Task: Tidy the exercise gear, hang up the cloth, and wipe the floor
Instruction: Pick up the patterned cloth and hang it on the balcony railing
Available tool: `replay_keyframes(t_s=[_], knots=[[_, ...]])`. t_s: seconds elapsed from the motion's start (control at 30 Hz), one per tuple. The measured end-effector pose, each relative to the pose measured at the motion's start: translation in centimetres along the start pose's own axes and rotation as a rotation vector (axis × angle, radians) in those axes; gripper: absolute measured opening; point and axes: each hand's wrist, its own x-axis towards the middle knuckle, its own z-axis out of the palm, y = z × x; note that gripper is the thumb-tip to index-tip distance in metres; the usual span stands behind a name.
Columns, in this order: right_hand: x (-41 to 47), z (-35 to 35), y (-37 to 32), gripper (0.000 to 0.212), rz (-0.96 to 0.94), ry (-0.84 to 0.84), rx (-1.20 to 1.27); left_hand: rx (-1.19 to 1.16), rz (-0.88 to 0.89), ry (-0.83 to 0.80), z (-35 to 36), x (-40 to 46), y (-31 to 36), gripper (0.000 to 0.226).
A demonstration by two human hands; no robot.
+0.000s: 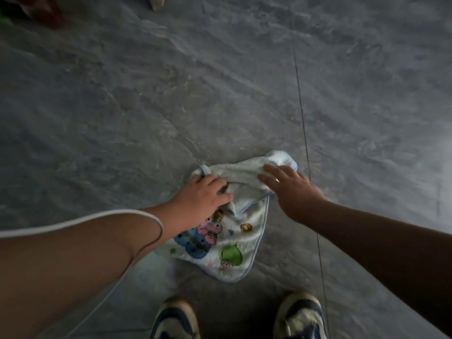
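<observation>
While both hands are down on the cloth [234, 231], the job looks to be in the floor-wiping part, w/ the rest impossible to check from here. The cloth, a white towel w/ cartoon prints and a pale blue edge, lies bunched on the grey floor [122, 106], just beyond the shoes [299, 316] at the near edge. The left hand [203, 199] has its fingers curled into a fold at the cloth's far-left part, gripping it. The right hand [291, 189] rests on the far-right part w/ fingers fairly straight and spread, pressing, not pinching.

Judgement: wiping is under way or about to start; the floor shows streaks and dusty marks all round, so plenty left. The cloth isn't hung, so that step is still to do. No exercise gear is clearly visible; blurry red and green shapes [44, 13] at far left can't be identified, so can't tell whether tidying is done. A thin white cable [80, 221] loops over the left forearm.
</observation>
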Motion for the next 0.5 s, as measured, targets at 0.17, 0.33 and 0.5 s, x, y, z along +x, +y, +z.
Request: replay_keyframes(t_s=[0.17,0.33,0.5], knots=[[0.7,0.1,0.1,0.054,0.058,0.095,-0.005,-0.345,-0.139,0.135,0.0,0.1,0.5,0.026],[1.4,-0.2,0.6,0.028,0.059,0.125,-0.118,-0.679,-0.155,0.092,-2.1,0.1,-0.3,0.027],[-3.7,-6.5,-3.2,0.020,0.133,0.215,0.140,-0.941,-0.344,0.210,-8.4,-2.9,-0.4,0.026]])
